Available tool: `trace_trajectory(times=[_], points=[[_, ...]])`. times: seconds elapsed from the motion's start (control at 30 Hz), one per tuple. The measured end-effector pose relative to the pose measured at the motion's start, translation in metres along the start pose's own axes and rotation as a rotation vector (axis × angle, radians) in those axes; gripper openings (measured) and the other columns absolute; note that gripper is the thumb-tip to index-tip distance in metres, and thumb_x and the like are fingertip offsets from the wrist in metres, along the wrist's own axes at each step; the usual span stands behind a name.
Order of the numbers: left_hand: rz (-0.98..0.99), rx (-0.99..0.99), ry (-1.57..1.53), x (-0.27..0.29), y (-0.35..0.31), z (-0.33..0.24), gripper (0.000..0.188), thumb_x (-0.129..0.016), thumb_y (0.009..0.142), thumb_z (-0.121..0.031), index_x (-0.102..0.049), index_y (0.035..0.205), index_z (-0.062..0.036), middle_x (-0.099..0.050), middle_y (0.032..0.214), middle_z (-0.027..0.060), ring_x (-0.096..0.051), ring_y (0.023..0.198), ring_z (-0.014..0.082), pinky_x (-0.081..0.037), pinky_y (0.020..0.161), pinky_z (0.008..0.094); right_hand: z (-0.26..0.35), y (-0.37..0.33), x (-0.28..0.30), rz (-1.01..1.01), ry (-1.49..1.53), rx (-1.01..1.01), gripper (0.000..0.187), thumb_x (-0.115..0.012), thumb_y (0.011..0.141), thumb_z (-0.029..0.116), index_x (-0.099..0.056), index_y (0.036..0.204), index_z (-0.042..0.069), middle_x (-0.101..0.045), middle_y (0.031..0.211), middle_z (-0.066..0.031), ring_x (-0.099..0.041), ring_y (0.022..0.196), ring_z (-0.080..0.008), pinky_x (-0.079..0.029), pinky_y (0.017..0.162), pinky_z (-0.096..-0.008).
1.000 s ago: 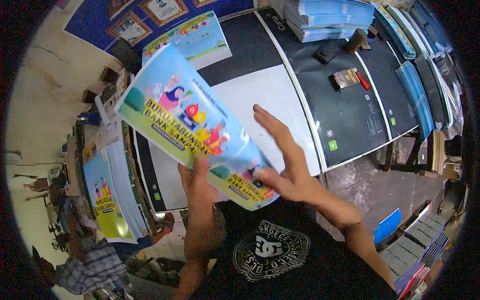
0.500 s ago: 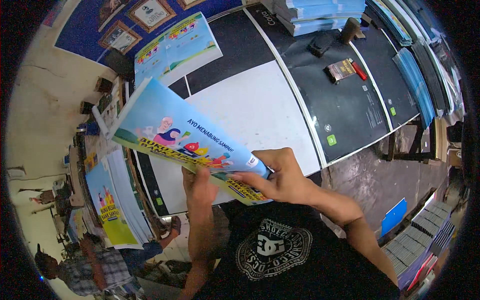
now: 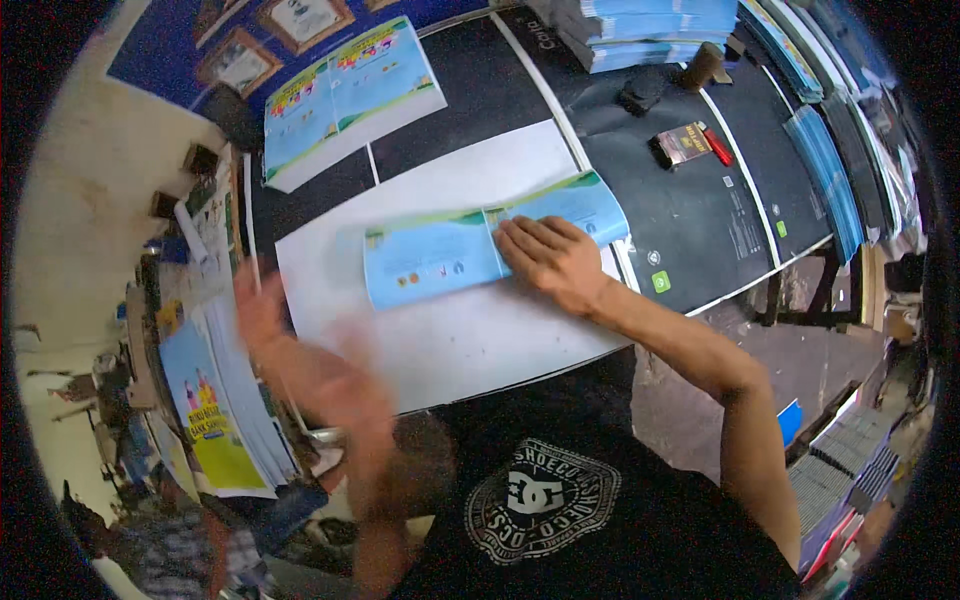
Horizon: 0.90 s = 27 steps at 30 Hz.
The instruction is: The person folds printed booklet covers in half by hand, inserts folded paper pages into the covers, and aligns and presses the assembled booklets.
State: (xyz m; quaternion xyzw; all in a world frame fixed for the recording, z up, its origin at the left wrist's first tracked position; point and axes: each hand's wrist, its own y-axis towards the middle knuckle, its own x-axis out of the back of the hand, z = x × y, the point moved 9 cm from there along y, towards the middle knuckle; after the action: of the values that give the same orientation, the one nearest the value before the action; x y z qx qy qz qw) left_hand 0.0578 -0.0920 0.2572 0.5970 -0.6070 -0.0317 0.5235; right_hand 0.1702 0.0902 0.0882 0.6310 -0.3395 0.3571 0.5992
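Note:
A light-blue printed cover sheet, folded into a long strip with a green band along its far edge, lies on a white sheet on the worktable. My right hand lies flat on the strip near its middle fold, fingers stretched out and pressing down. My left hand is in the air to the left, apart from the strip. Motion smears it, so its fingers cannot be read. Beyond the strip sits a stack of unfolded blue cover sheets.
Tall stacks of blue printed matter stand at the far right. Nearer are a small box, a red lighter and a dark cylinder. Large booklets are piled at left. A person is at lower left.
The printed sheet, held up in both hands before, now lies folded on the white surface. My right hand has moved forward onto it; my left hand has let go and swung left.

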Motion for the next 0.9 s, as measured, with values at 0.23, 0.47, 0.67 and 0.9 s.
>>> trace_trajectory(times=[0.23, 0.47, 0.67, 0.9], points=[[0.883, -0.574, -0.012, -0.161, -0.108, 0.021, 0.082, -0.08, 0.08, -0.032, -0.043, 0.149, -0.0059, -0.031, 0.161, 0.0161, -0.028, 0.149, 0.0379, -0.023, 0.119, 0.0578, 0.014, 0.001, 0.022, 0.128, 0.135, -0.047, 0.051, -0.06, 0.085, 0.02, -0.06, 0.133, 0.001, -0.055, 0.144, -0.0166, -0.053, 0.135, -0.0282, -0.043, 0.109, -0.0414], [0.904, -0.684, 0.04, -0.167, -0.121, 0.022, 0.073, -0.067, 0.091, -0.036, -0.039, 0.152, -0.0062, -0.025, 0.164, 0.0178, -0.021, 0.151, 0.0393, -0.016, 0.121, 0.0586, -0.021, 0.001, 0.026, 0.238, 0.165, -0.236, 0.06, -0.057, 0.097, 0.045, -0.049, 0.147, 0.013, -0.041, 0.157, -0.0121, -0.036, 0.146, -0.031, -0.03, 0.118, -0.0468], [0.896, -0.673, 0.146, -0.166, -0.121, 0.019, 0.072, -0.069, 0.09, -0.036, -0.041, 0.152, -0.0097, -0.031, 0.161, 0.0149, -0.026, 0.15, 0.0362, -0.02, 0.12, 0.0552, -0.034, 0.045, 0.017, 0.047, 0.05, -0.35, 0.063, -0.054, 0.097, 0.051, -0.049, 0.146, 0.012, -0.04, 0.156, -0.0159, -0.031, 0.148, -0.0338, -0.026, 0.119, -0.0549], [0.643, -0.358, -0.356, -0.136, -0.057, -0.001, 0.053, -0.062, 0.097, -0.025, -0.049, 0.141, -0.0005, -0.039, 0.154, 0.0255, -0.029, 0.146, 0.0431, -0.026, 0.117, 0.0566, -0.037, 0.022, -0.017, 0.176, 0.113, -0.406, 0.061, -0.041, 0.101, 0.053, -0.049, 0.146, 0.012, -0.036, 0.158, -0.019, -0.027, 0.15, -0.0376, -0.022, 0.12, -0.0575]])
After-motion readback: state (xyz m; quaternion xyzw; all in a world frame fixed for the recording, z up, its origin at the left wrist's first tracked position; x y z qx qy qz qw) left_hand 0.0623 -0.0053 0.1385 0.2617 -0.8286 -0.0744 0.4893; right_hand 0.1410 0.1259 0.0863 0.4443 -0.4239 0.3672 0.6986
